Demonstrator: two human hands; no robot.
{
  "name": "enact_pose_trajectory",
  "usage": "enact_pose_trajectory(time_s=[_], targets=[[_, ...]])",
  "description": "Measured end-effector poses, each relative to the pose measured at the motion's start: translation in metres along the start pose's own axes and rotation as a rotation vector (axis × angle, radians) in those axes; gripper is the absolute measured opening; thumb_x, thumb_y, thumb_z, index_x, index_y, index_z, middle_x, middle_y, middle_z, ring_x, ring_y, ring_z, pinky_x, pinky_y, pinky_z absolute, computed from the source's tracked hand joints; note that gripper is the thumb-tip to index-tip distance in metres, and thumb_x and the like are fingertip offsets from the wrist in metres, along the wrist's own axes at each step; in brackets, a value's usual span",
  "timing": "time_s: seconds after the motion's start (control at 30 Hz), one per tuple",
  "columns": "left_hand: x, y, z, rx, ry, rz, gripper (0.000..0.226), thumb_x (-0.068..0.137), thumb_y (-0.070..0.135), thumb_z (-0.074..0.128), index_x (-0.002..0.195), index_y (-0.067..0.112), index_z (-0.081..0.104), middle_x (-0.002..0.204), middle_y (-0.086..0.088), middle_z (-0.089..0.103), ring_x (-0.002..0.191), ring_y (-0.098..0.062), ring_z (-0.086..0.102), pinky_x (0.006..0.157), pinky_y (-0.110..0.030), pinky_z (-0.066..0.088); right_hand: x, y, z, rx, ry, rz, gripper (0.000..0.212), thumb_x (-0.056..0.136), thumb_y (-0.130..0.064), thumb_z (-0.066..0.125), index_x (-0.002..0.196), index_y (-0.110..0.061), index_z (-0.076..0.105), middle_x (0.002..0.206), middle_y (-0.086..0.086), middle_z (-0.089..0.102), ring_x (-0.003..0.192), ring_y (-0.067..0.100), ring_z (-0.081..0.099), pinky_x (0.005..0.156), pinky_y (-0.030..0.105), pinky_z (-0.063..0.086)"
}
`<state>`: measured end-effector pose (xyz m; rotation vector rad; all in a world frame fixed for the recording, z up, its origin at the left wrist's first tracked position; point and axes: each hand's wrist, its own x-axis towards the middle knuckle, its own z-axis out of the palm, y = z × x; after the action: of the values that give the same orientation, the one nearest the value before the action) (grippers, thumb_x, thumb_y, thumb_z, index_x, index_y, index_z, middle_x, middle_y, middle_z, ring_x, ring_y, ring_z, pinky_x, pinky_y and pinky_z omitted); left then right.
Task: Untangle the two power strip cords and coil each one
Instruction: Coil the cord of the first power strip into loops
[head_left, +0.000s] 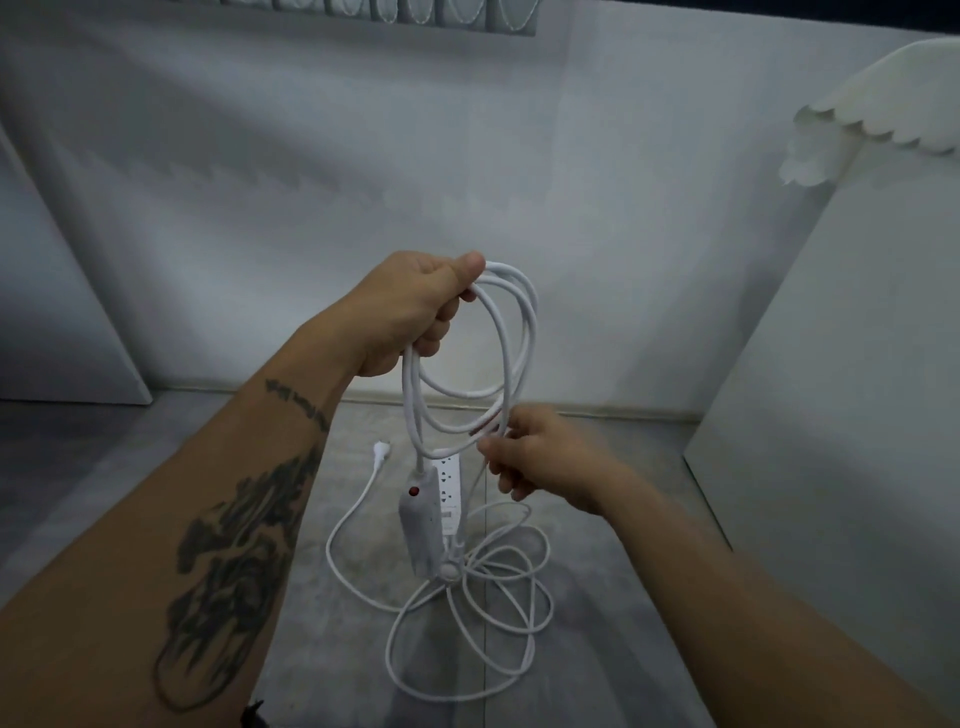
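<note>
Below the fingers, the second cord lies loose on the floor. Right hand is pinched on the coil's lower loop; left hand is clenched around its top, power strip dangling. Coiling judged underway; another loop to be fed upward.

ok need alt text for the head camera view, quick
A left hand holds up a white cord gathered in loops while the right hand pinches the bottom of the loops, a power strip dangling below. A second power strip and its loose cord lie on the grey floor.
</note>
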<state>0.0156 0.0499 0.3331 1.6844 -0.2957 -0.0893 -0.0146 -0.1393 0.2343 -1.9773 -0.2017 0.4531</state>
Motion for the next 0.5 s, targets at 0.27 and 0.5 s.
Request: enact_pose_trajectory(time_s=[0.27, 0.5], targets=[[-0.007, -0.005, -0.008, 0.2, -0.143, -0.038, 0.029, 0.095, 0.027, 0.06, 0.094, -0.001, 0.065, 0.056, 0.002, 0.032, 0.047, -0.012, 0.025, 0.042, -0.023, 0.024, 0.014, 0.011, -0.046, 0.01, 0.519, -0.043, 0.026, 0.093, -0.01, 0.057, 0.072, -0.017, 0.071, 0.061, 0.01, 0.066, 0.059, 0.025, 0.068, 0.067, 0.041, 0.061], [-0.003, -0.012, 0.003, 0.219, -0.164, -0.017, 0.035, 0.097, 0.035, 0.053, 0.085, 0.006, 0.068, 0.052, 0.003, 0.036, 0.045, -0.012, 0.028, 0.041, -0.023, 0.028, 0.008, -0.028, -0.066, 0.43, 0.457, -0.123, 0.021, 0.097, -0.019, 0.057, 0.083, -0.011, 0.072, 0.063, 0.003, 0.069, 0.063, 0.019, 0.071, 0.059, 0.028, 0.059]])
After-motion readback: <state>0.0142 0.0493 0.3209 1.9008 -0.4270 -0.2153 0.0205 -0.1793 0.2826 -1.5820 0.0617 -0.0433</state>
